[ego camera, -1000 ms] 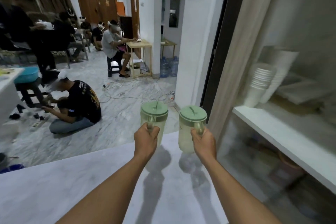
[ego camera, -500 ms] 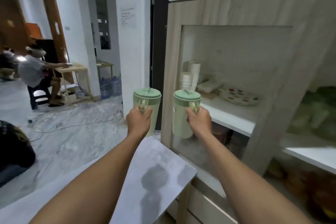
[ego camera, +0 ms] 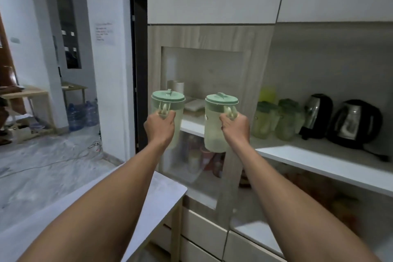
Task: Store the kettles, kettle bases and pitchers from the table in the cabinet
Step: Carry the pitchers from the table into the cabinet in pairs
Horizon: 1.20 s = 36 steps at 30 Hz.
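Note:
My left hand (ego camera: 160, 127) grips the handle of a pale green lidded pitcher (ego camera: 168, 98), held upright in the air. My right hand (ego camera: 235, 126) grips the handle of a second green pitcher (ego camera: 213, 125) at the same height. Both hang in front of the wooden cabinet (ego camera: 212, 36), before its glass door. On the open cabinet shelf (ego camera: 319, 158) to the right stand two green pitchers (ego camera: 263, 120) (ego camera: 286, 122) and two black and steel kettles (ego camera: 316, 115) (ego camera: 355, 123).
The white table's corner (ego camera: 168, 189) lies below my left forearm. Behind the glass door are stacked cups (ego camera: 177, 87) and jars on a lower shelf. Drawers (ego camera: 202, 232) sit under the cabinet. Water bottles (ego camera: 81, 115) and a wooden table (ego camera: 27, 95) stand at the left.
I have turned further right toward the cabinet. The open shelf with pitchers and kettles has come into view, and both held pitchers are now closer to the cabinet and farther apart.

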Tool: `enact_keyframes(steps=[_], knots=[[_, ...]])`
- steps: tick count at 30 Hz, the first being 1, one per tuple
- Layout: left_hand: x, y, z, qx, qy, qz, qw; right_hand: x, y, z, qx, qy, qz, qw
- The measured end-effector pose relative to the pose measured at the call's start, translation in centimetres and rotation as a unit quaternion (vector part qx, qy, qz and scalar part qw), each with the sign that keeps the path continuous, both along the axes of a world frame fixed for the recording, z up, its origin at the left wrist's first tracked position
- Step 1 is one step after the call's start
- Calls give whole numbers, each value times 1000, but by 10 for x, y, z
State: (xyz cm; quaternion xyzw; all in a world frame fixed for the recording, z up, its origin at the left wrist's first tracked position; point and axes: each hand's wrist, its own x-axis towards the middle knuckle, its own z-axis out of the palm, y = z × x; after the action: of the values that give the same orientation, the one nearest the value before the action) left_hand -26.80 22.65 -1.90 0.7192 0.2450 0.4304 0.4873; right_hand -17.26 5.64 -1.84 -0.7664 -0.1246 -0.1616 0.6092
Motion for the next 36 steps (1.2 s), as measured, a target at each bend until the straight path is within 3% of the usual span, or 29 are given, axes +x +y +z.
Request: enact_keyframes(steps=[17,36], knots=[[-23,-202,35,-7,-24,-138,990,-81,-221,37,-10,-15,-153,988],[64,-334,42,-14,-26,-319,947,-50,-358,43,39,-11,-320,947]])
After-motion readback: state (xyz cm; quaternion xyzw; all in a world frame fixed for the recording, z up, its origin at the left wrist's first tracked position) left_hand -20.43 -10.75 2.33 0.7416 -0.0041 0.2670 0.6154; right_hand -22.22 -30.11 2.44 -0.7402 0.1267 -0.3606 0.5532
